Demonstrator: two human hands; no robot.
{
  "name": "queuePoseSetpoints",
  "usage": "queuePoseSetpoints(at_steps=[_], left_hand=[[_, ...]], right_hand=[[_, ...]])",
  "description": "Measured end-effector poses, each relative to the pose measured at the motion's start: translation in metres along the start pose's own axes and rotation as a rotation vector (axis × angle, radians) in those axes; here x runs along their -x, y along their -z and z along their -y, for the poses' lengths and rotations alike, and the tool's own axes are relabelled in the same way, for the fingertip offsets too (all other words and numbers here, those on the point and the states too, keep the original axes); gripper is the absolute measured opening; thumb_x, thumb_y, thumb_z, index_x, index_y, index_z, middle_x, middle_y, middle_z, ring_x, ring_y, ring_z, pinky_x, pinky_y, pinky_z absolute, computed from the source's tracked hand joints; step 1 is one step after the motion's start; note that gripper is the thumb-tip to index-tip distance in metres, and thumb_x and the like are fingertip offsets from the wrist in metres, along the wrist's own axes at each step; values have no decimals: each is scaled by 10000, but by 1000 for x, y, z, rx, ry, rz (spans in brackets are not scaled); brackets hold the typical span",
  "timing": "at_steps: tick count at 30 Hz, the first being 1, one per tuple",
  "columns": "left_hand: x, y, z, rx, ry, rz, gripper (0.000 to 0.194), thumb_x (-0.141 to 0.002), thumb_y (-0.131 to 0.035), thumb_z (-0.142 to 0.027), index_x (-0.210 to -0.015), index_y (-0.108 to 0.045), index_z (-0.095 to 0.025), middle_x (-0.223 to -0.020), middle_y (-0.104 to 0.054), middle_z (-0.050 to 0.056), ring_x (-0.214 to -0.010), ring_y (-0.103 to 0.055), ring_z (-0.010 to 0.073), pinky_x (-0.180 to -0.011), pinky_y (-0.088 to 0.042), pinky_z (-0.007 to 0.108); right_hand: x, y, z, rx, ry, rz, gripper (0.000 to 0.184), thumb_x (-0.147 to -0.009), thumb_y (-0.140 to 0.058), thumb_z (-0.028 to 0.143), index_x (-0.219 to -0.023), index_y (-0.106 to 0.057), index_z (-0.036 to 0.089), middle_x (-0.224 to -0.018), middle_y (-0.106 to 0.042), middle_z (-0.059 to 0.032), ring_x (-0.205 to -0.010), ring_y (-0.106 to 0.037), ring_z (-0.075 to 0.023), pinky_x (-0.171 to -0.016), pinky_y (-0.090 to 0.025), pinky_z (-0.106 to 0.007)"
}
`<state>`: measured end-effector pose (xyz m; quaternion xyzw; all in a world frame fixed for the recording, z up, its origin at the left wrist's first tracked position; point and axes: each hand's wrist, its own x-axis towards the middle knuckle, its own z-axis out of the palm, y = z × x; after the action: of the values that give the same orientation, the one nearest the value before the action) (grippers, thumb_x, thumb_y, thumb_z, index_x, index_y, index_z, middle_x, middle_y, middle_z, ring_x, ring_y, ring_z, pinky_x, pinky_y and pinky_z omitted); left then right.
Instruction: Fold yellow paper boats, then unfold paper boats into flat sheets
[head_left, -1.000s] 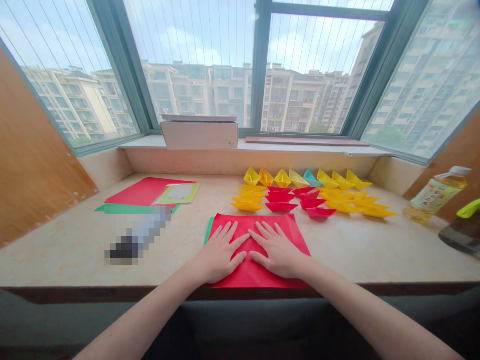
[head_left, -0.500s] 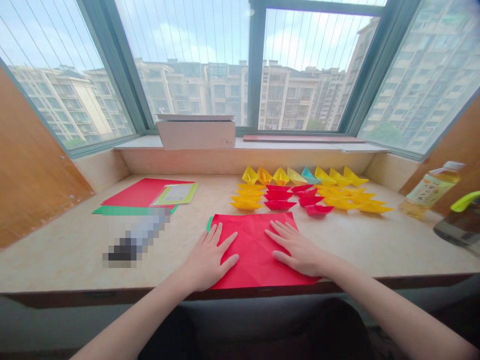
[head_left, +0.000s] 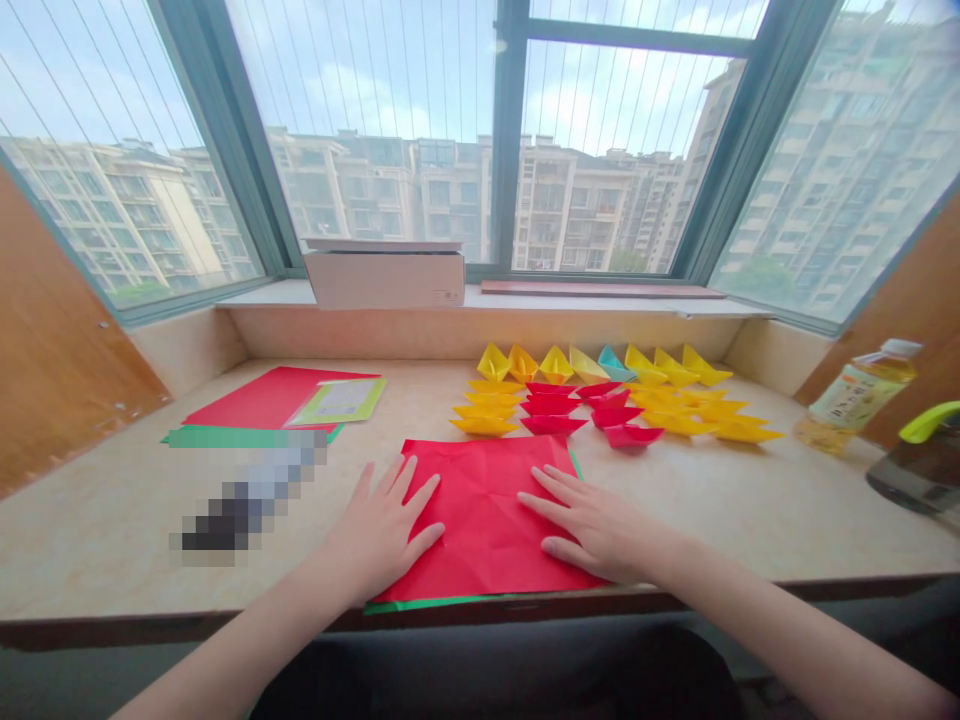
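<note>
A creased red paper sheet (head_left: 487, 510) lies flat near the front edge of the stone counter (head_left: 750, 500), with a green sheet (head_left: 420, 605) peeking out underneath it. My left hand (head_left: 379, 535) rests flat, fingers spread, on the sheet's left edge. My right hand (head_left: 600, 520) lies flat with fingers apart on its right side. Beyond the sheet sit rows of folded paper boats (head_left: 600, 395), yellow and red with one teal.
Red and green sheets with a yellow-green booklet (head_left: 337, 400) lie at the left, a pixelated object (head_left: 247, 495) in front of them. A white box (head_left: 384, 275) stands on the window sill. An oil bottle (head_left: 855, 395) and a dark jug (head_left: 919, 470) stand at the right.
Both hands have slid apart from the sheet's middle toward its left and right edges. The red sheet now lies squarer, and the green sheet shows at its front edge.
</note>
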<state>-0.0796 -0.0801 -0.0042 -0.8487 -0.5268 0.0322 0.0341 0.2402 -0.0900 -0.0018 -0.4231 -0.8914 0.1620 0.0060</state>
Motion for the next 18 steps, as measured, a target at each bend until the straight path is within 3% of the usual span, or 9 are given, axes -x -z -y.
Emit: queuePoseSetpoints(at_steps=[4, 7, 10, 12, 15, 18], left_hand=[[-5, 26, -10, -66, -79, 95, 518, -911, -587, -319, -1405, -535, -171, -1481, -460, 230, -1398, -377, 426, -1101, -190, 701], [-19, 52, -26, -10, -404, 77, 612, -852, -667, -258, -1437, -490, -215, -1493, -470, 174, -1402, -387, 387, -1132, -252, 613], [-46, 62, -38, 119, -611, -7, 525, -940, -558, -316, -1447, -473, -209, -1483, -492, 149, -1407, -400, 327, -1151, -292, 502], [-65, 52, -39, 157, -663, 17, 535, -973, -497, -354, -1487, -413, -231, -1566, -362, 149, -1462, -303, 312, -1162, -278, 482], [-82, 23, -29, 189, -520, 112, 606, -963, -471, -495, -1510, -375, -251, -1605, -248, 166, -1485, -201, 380, -1160, -190, 598], [-82, -3, -18, 299, -472, 114, 609, -984, -378, -544, -1538, -288, -308, -1631, -160, 130, -1506, -124, 347, -1178, -127, 593]], right_hand=[[-7, -2, -1, 30, 39, -9, 621, -986, -382, 574, -1532, -321, 286, -1616, -262, -83, -1503, -179, -308, -1210, -180, -494], [-9, -6, -3, 51, 44, -13, 626, -992, -364, 577, -1538, -314, 275, -1614, -263, -97, -1498, -185, -330, -1207, -171, -518], [-8, -6, -6, 58, 63, -11, 628, -1005, -330, 567, -1544, -304, 246, -1613, -253, -117, -1503, -170, -322, -1210, -157, -514], [-6, -6, -9, 49, 87, 5, 634, -1005, -322, 574, -1547, -294, 247, -1619, -229, -118, -1510, -140, -306, -1213, -153, -502], [-1, -8, -14, 23, 81, 21, 633, -998, -327, 591, -1551, -264, 290, -1633, -183, -95, -1511, -126, -304, -1211, -158, -509], [3, -8, -21, 25, 72, 14, 635, -984, -371, 598, -1548, -262, 329, -1635, -200, -80, -1497, -191, -328, -1188, -219, -535]])
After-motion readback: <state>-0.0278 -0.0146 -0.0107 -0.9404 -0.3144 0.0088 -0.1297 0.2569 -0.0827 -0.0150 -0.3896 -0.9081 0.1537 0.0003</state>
